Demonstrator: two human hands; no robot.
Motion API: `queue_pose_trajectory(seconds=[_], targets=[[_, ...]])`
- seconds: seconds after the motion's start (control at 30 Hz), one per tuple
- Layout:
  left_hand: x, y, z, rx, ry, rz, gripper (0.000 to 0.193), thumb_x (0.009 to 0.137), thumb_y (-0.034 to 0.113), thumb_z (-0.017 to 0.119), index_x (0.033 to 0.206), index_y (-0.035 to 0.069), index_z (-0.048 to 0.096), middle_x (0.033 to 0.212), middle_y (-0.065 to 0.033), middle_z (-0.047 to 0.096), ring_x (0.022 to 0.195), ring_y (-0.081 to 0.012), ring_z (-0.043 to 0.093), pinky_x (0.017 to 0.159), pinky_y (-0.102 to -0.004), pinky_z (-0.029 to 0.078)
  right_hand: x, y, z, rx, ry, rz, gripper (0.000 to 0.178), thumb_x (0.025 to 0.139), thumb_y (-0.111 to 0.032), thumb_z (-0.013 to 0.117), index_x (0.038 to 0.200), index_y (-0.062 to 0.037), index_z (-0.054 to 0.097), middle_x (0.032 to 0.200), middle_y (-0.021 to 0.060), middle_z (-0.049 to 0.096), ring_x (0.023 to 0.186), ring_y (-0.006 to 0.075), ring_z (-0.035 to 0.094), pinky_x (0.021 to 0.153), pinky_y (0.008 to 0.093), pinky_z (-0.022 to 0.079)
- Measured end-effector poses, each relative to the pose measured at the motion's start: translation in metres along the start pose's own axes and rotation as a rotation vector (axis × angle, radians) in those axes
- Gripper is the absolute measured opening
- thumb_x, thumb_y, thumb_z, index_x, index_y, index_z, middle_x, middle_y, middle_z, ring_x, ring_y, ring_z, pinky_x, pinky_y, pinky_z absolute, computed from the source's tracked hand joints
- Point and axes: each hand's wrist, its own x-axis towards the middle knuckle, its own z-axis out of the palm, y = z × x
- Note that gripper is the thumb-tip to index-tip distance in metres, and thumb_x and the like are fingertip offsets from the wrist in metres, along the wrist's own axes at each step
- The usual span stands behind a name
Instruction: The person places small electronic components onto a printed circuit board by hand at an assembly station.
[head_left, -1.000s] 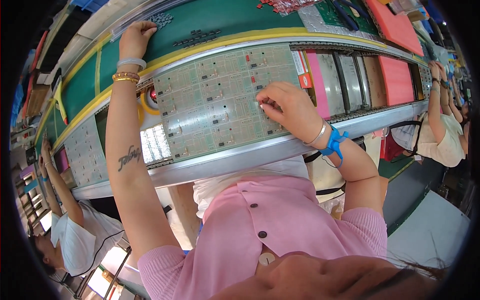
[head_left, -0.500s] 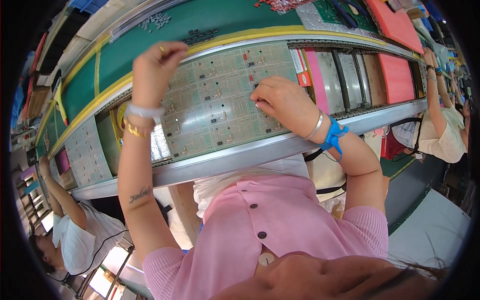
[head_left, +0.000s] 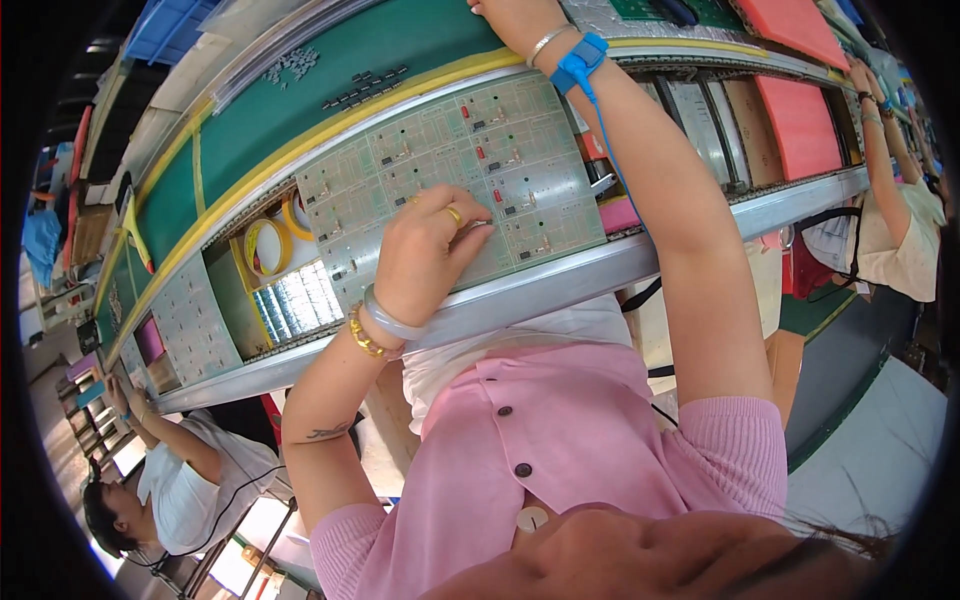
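A large circuit board panel point(head_left: 350, 215) lies across the metal rails, with small black, red and other parts standing on it. Over its near middle is my left hand point(head_left: 425, 250), thumb and fingertips pinched together close to the board's surface. What they hold, if anything, is too small to make out. My right hand point(head_left: 520, 22) reaches beyond the board's far edge to the back of the green bench. Its fingertips run into the picture's top edge. A blue wrist strap point(head_left: 580, 62) with a cord is on that wrist.
Black components point(head_left: 365, 88) and grey components point(head_left: 290, 65) lie on the green bench point(head_left: 240, 130). Rolls of yellow tape point(head_left: 268, 248) sit left of the board. Pink foam sheets point(head_left: 795, 130) are at right. A metal rail point(head_left: 500, 300) runs along the front. Co-workers are at both sides.
My left hand has come down from the board's far left edge to its near middle. The right hand has left the board and stretched to the far bench. The board sits slightly further left in view.
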Motion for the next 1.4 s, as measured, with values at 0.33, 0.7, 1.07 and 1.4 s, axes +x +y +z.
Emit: queue_pose_trajectory(seconds=[0.33, 0.7, 1.07, 1.4], targets=[[0.005, -0.002, 0.015, 0.074, 0.029, 0.008, 0.014, 0.07, 0.006, 0.074, 0.082, 0.004, 0.069, 0.088, -0.006, 0.056, 0.074, -0.0229, 0.058, 0.065, -0.0326, 0.048, -0.005, -0.02, -0.036, 0.153, -0.107, 0.157, 0.007, 0.079, -0.009, 0.061, 0.082, -0.0029, 0.06, 0.084, 0.0196, 0.063, 0.082, 0.0338, 0.062, 0.074, 0.0412, 0.051], [0.007, -0.001, 0.017, 0.186, 0.045, 0.087, 0.014, 0.07, 0.008, 0.075, 0.082, 0.006, 0.069, 0.088, -0.0056, 0.056, 0.074, -0.0233, 0.058, 0.063, -0.0329, 0.047, -0.004, -0.02, -0.035, 0.251, -0.085, 0.148, 0.011, 0.082, -0.014, 0.062, 0.084, -0.0032, 0.063, 0.083, 0.0186, 0.063, 0.083, 0.034, 0.061, 0.075, 0.0421, 0.05], [0.059, -0.09, -0.105, 0.32, 0.393, -0.222, 0.009, 0.079, 0.014, 0.07, 0.086, 0.008, 0.07, 0.089, -0.0089, 0.065, 0.077, -0.0246, 0.064, 0.067, -0.0329, 0.051, -0.081, -0.1, -0.148, 0.648, -0.312, 0.1, 0.016, 0.085, -0.007, 0.06, 0.101, -0.005, 0.063, 0.094, 0.0112, 0.064, 0.084, 0.0279, 0.063, 0.074, 0.0337, 0.05], [0.101, -0.186, -0.144, 0.639, 0.377, -0.195, 0.017, 0.084, 0.024, 0.064, 0.095, 0.013, 0.072, 0.095, -0.0082, 0.067, 0.085, -0.0279, 0.064, 0.075, -0.0357, 0.05, -0.153, -0.124, -0.152, 0.624, -0.456, 0.188, 0.016, 0.077, 0.0, 0.064, 0.093, -0.0039, 0.061, 0.086, 0.0106, 0.062, 0.078, 0.0294, 0.06, 0.069, 0.0356, 0.05]])
